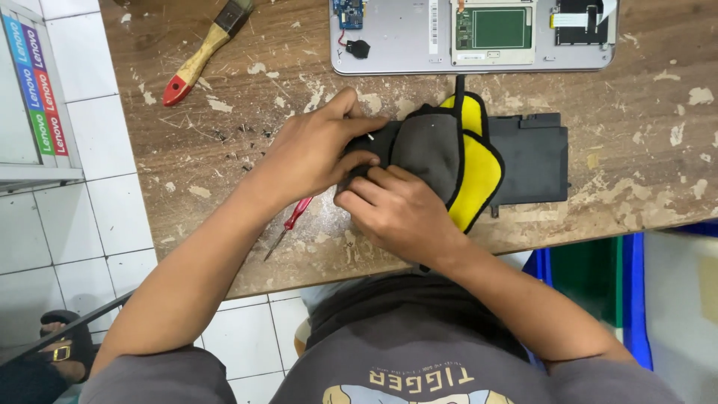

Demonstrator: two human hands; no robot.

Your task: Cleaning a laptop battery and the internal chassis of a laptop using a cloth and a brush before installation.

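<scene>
Left hand: I see my left hand (310,153) reaching in from the lower left, forearm slanted up across the table edge, fingers curled and pinching the left end of the cloth (441,153).
Right hand: my right hand (396,209) comes in from the lower right, wrist bent inward, fingers folded tight on the cloth's lower edge.
Cloth: grey with yellow lining and black trim, bunched over the left part of the flat black battery pack (535,157).
Battery pack: lies flat on the worn wooden table (224,135), just below the opened laptop base (396,45).
Nearby: a red-handled screwdriver (288,224) beside my left wrist; a paintbrush (206,49) well apart, upper left.
</scene>
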